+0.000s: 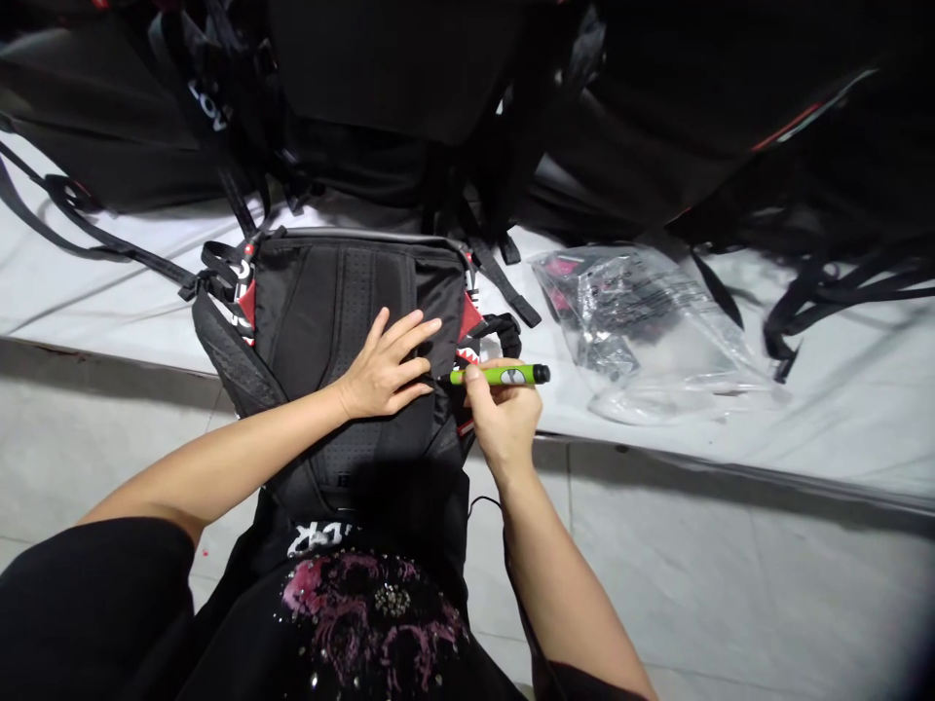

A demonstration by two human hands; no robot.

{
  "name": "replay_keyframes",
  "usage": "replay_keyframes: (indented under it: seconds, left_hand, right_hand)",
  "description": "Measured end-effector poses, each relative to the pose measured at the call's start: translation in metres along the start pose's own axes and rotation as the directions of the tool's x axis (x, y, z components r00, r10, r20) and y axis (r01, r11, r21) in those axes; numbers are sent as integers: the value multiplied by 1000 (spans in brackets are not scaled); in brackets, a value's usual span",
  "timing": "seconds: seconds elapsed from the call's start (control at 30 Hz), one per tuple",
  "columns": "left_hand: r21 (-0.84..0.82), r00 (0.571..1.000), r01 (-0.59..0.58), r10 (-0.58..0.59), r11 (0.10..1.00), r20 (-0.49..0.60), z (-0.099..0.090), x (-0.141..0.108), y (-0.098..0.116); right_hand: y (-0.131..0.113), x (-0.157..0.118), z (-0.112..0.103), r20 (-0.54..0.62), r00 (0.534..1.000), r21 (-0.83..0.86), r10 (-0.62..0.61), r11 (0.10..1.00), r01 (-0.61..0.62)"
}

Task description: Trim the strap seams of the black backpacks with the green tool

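Observation:
A black backpack [303,321] lies with its padded back panel facing up, partly on the white-covered table and partly against my body. Red and white patterned trim shows at both its sides. My left hand [391,368] rests flat on the panel with its fingers spread. In my right hand [505,414] is a green marker pen [504,375], held level over the backpack's right side. Its dark tip points left and meets the black fabric near my left fingertips; whether it touches is hard to tell. The marker's black end sticks out to the right.
Several black bags [380,78] line the back of the table, with straps [793,302] hanging forward. A clear plastic bag [650,331] with dark and pink contents lies right of the backpack. The white table cover [840,428] ends above a grey tiled floor [657,545].

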State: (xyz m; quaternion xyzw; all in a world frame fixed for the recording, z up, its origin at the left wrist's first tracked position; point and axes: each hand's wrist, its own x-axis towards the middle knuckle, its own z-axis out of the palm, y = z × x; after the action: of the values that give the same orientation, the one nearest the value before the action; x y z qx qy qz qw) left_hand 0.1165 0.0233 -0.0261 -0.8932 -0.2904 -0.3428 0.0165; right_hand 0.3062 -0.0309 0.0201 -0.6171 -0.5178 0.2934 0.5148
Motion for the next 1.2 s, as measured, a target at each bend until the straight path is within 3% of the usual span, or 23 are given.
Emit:
replay_keyframes:
  seconds: [0.2,0.47,0.7,0.87,1.2]
  left_hand:
    - [24,1000,-14,14,1000,-5,0,1,0]
    - [33,999,-29,29,999,-26,1,3,1]
    - [-9,1000,5,-5,1000,28,3,1,0]
    - [20,1000,-18,19,1000,-5,4,1,1]
    - [40,1000,-14,14,999,4,5,2,0]
  right_hand:
    - [3,-2,4,76,985,-189,-153,968,165]
    - [5,-2,1,82,981,-237,-178,952,193]
    - [8,-5,2,59,982,-278,-181,942,190]
    - [7,-3,2,72,986,-196,-149,967,160]
    - [7,3,5,30,999,-139,-16,990,20]
